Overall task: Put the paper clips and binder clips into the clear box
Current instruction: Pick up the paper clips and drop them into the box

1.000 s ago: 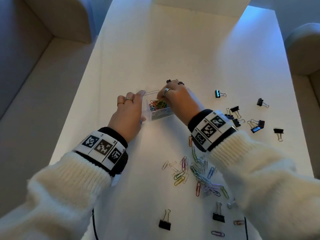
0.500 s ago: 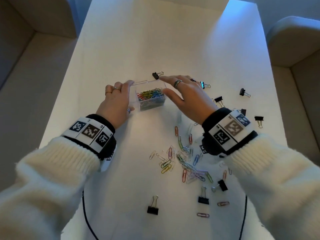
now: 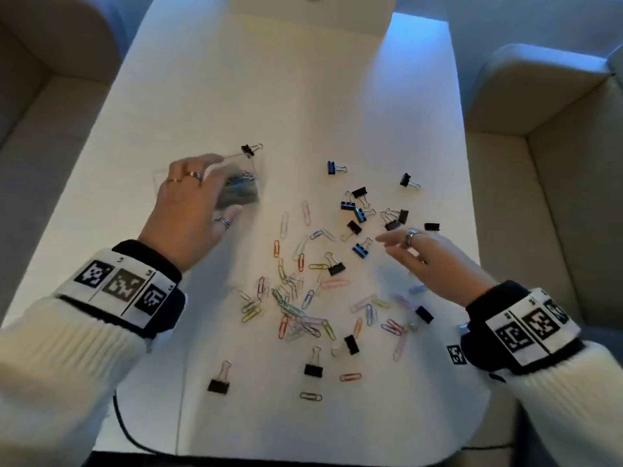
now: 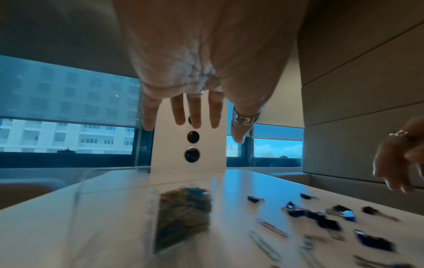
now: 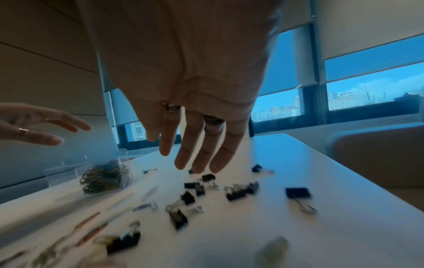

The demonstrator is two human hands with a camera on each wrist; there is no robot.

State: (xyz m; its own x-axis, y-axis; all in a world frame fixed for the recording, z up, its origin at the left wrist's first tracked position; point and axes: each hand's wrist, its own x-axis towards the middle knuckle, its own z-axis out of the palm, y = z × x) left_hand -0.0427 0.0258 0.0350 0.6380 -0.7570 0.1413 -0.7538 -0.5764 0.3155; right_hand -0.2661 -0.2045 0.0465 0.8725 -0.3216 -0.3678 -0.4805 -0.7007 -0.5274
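On the white worktop [image 3: 303, 106] | clear box [image 3: 256, 183], part-filled with paper clips, is overhung by left hand [image 3: 188, 203], fingers spread, nothing gripped | right hand [image 3: 435, 261], fingers loose, is held above binder clips [image 3: 362, 210] | coloured paper clips [image 3: 296, 305] lie scattered nearer the person

The clear box [image 3: 251, 183] looks like glossy see-through plastic. Paper clips [image 3: 296, 308] are thin coloured wire; binder clips [image 3: 362, 214] have shiny metal handles. The white worktop [image 3: 303, 96] is smooth, faintly reflective.
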